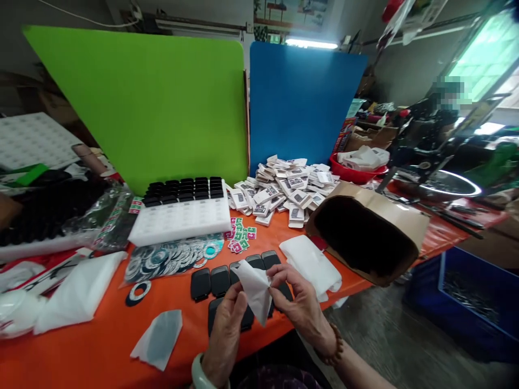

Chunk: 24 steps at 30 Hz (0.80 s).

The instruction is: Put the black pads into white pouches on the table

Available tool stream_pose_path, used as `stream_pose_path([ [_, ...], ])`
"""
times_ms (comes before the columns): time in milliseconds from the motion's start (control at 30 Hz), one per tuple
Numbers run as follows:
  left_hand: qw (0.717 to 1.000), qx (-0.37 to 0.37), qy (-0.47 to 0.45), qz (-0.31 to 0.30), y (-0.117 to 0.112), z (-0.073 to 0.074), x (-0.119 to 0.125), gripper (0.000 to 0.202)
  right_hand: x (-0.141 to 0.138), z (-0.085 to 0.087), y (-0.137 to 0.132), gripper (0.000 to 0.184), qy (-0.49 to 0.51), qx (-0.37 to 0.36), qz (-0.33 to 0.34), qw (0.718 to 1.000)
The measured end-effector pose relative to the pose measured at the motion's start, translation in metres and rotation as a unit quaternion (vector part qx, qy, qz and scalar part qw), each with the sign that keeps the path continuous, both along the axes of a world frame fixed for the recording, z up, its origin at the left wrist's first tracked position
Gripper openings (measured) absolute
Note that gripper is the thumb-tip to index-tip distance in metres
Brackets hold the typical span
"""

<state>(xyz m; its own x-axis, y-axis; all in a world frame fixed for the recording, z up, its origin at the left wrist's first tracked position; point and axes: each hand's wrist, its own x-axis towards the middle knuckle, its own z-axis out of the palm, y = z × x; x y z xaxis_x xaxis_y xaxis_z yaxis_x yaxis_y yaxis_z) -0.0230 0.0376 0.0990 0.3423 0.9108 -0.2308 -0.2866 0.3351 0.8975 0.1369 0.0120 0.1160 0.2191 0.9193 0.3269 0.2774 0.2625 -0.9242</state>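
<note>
Leftmost, a white bundle (81, 297) lies on the orange worktop (97, 356) in the lower left of the frame. Next come a loose ring (138, 292) and, lower down, a pale wrapper (159, 339) with a grey shape showing through it. Above these sit a clear bag of rings (170, 259) and a foam tray (180, 221) with black pieces (184, 190) standing along its far part.

Low and just right of centre, the left hand (227, 327) pinches one edge of a white sheet (255, 292) between thumb and fingers. The sheet is held up over flat black cases (220, 281), partly hiding them; whether it holds anything inside, I cannot tell. It looks very light, limp and easily creased, probably smooth and quick to slide or tear, so a gentle pinch at two opposite edges should suit it best.

Small cards (241, 237) lie scattered just above the cases. On the sheet's other side, the right hand (298, 302) has its thumb and fingertips closed on the opposite edge. Behind it rise heaped boxes (284, 186), then a white pile (312, 265), an open carton (381, 216) and, at lower right, a blue bin (424, 297).
</note>
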Motion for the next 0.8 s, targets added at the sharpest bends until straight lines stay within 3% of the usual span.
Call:
stream_pose_path([
  [100,0.998,-0.022,0.01,0.066,0.004,0.007,-0.011,0.043,-0.022,-0.014,-0.003,0.011,-0.029,0.003,0.033,0.999],
  [267,0.994,-0.059,0.011,0.087,0.006,0.006,-0.032,0.041,-0.034,-0.023,-0.005,0.011,-0.05,-0.008,0.093,0.994],
  [333,0.996,-0.056,0.024,0.061,0.003,0.005,-0.041,0.037,-0.03,-0.019,-0.002,0.016,-0.004,-0.061,0.141,0.988],
  [467,0.996,-0.036,0.048,-0.064,-0.002,0.007,-0.057,0.03,-0.02,-0.011,0.012,0.06,0.152,-0.173,0.25,0.941],
  [567,0.99,-0.022,0.092,-0.101,-0.005,0.009,-0.067,0.029,-0.026,-0.012,0.02,0.053,0.22,-0.216,0.305,0.901],
  [667,0.988,-0.004,0.138,-0.066,-0.01,0.006,-0.07,0.037,-0.04,-0.021,0.02,0.033,0.244,-0.23,0.286,0.898],
  [800,0.985,0.007,0.159,0.063,-0.019,-0.003,-0.064,0.036,-0.054,-0.039,0.009,0.033,0.197,-0.211,0.255,0.923],
])
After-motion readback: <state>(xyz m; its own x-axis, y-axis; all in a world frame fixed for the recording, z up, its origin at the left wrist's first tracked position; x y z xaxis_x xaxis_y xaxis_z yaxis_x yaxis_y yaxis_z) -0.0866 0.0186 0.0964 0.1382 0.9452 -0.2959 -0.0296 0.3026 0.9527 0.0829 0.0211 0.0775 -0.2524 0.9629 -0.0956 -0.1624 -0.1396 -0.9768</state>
